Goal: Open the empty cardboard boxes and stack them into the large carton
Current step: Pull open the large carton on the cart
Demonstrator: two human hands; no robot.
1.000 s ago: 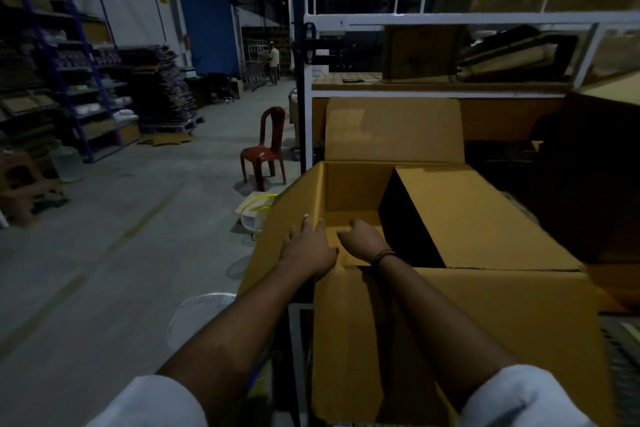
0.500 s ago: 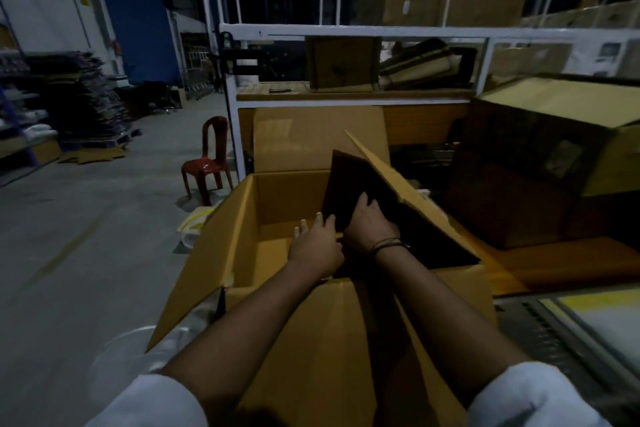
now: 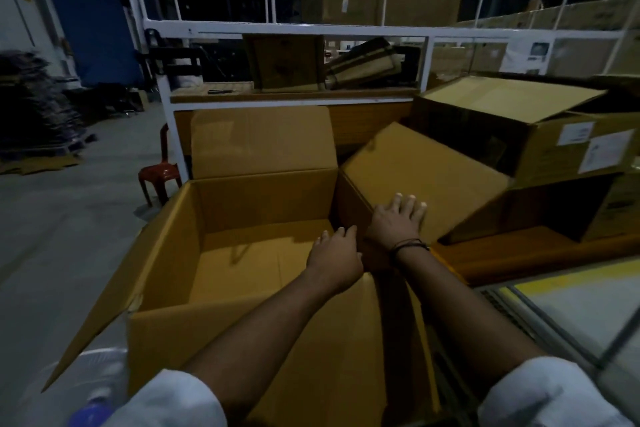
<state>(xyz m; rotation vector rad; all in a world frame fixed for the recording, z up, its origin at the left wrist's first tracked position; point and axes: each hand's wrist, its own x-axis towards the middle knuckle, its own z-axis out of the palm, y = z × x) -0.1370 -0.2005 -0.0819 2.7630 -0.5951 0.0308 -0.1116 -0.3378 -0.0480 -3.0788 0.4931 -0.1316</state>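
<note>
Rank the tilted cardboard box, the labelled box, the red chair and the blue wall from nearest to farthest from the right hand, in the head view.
1. tilted cardboard box: directly under the right hand, touching it.
2. labelled box: stacked just to the right and behind.
3. red chair: on the floor, off to the left.
4. blue wall: back left, farthest.

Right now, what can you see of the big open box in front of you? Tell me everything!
The carton is plain brown cardboard, standing upright with its top open. Its back flap stands up, the left flap splays outward, and the near flap hangs down the front. Inside, only its bare floor shows. A smaller box tilts against its right rim, with the right hand flat on that box. The left hand reaches over the same corner.
</note>
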